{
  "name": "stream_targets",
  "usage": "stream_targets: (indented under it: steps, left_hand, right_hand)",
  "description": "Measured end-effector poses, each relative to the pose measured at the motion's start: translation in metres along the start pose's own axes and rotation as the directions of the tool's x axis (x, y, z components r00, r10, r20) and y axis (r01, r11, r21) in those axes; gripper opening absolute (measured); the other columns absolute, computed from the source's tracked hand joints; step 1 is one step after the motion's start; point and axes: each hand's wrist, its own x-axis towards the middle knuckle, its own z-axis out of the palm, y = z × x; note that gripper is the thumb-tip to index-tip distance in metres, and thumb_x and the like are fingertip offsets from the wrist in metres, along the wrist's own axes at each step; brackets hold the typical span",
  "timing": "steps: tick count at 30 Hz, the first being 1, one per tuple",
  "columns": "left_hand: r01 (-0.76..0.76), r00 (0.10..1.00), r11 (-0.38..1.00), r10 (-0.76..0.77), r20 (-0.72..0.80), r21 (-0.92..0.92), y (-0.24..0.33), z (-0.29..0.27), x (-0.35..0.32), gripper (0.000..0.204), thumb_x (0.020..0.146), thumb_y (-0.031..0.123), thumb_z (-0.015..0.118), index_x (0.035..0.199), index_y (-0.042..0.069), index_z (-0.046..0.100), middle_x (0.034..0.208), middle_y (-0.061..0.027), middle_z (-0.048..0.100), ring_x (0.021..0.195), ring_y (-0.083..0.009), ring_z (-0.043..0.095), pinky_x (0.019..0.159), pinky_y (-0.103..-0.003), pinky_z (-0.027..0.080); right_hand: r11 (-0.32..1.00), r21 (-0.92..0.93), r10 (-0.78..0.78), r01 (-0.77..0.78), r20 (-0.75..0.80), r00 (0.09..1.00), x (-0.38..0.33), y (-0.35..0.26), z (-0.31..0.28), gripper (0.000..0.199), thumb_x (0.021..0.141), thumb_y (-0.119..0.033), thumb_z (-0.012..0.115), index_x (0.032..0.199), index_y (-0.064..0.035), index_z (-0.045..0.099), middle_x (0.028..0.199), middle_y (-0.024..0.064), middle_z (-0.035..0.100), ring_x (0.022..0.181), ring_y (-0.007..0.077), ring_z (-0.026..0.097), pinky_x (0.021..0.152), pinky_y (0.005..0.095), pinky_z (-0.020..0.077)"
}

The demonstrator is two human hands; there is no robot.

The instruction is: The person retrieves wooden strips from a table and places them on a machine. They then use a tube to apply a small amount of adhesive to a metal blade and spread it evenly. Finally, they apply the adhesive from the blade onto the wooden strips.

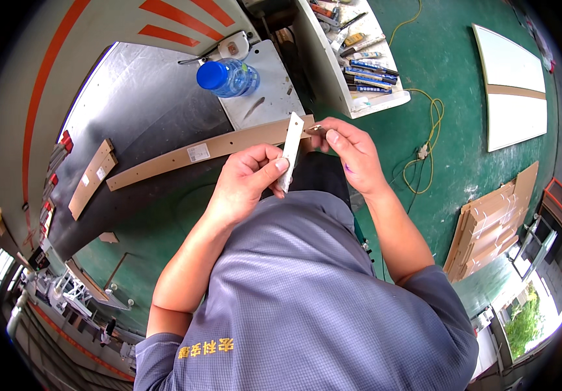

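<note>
Pinching a narrow white flat strip (291, 148) mid-frame, the left hand (247, 179) grips firmly; the right hand (352, 153) nips a small metal piece (315, 129) just above.

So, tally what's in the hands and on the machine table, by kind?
White strip with holes, in left hand: 1
Small metal piece, in right hand: 1
Brown board strips: 2
Plastic bottle, blue cap: 1
Total: 5
</note>
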Motion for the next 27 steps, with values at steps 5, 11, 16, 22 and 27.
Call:
stream_targets:
  steps: [5,11,16,22,27]
  left_hand:
    - [0.027,0.999,0.991,-0.021,0.049,-0.131,-0.002,0.002,0.000,0.019,0.102,0.020,0.059,0.098,0.001,0.063,0.081,-0.0034,0.065,0.068,-0.0097,0.062,0.065,-0.025,0.053]
    - [0.038,0.995,0.976,-0.018,0.096,-0.214,-0.005,0.002,-0.002,0.019,0.103,0.020,0.059,0.098,0.002,0.062,0.081,-0.0034,0.064,0.068,-0.0102,0.062,0.066,-0.025,0.053]
    - [0.035,0.996,0.972,-0.015,0.088,-0.234,-0.005,0.003,-0.004,0.018,0.102,0.020,0.059,0.099,0.002,0.063,0.082,-0.0036,0.064,0.068,-0.0106,0.062,0.066,-0.025,0.053]
    - [-0.039,0.999,0.997,0.037,-0.039,-0.067,-0.004,0.005,-0.006,0.019,0.101,0.019,0.061,0.099,0.001,0.063,0.079,-0.0029,0.064,0.068,-0.0095,0.061,0.064,-0.025,0.053]
    - [-0.122,0.971,0.959,0.169,-0.171,0.254,-0.004,0.009,-0.007,0.017,0.099,0.016,0.064,0.093,0.000,0.064,0.075,-0.0018,0.062,0.065,-0.0074,0.058,0.062,-0.024,0.051]
  right_hand:
    - [0.976,-0.094,-0.202,0.198,-0.037,0.979,-0.002,-0.003,0.014,0.027,0.093,-0.002,0.065,0.120,0.0032,0.066,0.108,0.0076,0.062,0.098,0.0168,0.062,0.083,0.0273,0.0516]
    - [0.938,-0.263,-0.253,0.228,-0.067,0.965,-0.002,-0.001,0.017,0.028,0.086,0.001,0.071,0.115,0.0019,0.069,0.107,0.0101,0.066,0.098,0.0190,0.065,0.085,0.0288,0.0532]
    - [0.912,-0.344,-0.253,0.223,-0.044,0.966,-0.002,-0.001,0.014,0.029,0.085,0.002,0.071,0.114,0.0016,0.070,0.107,0.0101,0.068,0.095,0.0187,0.066,0.082,0.0288,0.0537]
    - [0.901,-0.408,-0.180,0.149,-0.040,0.983,-0.001,-0.008,0.005,0.026,0.088,-0.001,0.068,0.115,0.0021,0.069,0.105,0.0073,0.067,0.090,0.0149,0.062,0.079,0.0255,0.0496]
    - [0.994,0.060,0.092,-0.088,-0.063,0.994,-0.002,-0.014,0.016,0.039,0.096,-0.019,0.064,0.129,0.0016,0.057,0.092,-0.0005,0.054,0.082,0.0085,0.048,0.075,0.0224,0.0413]
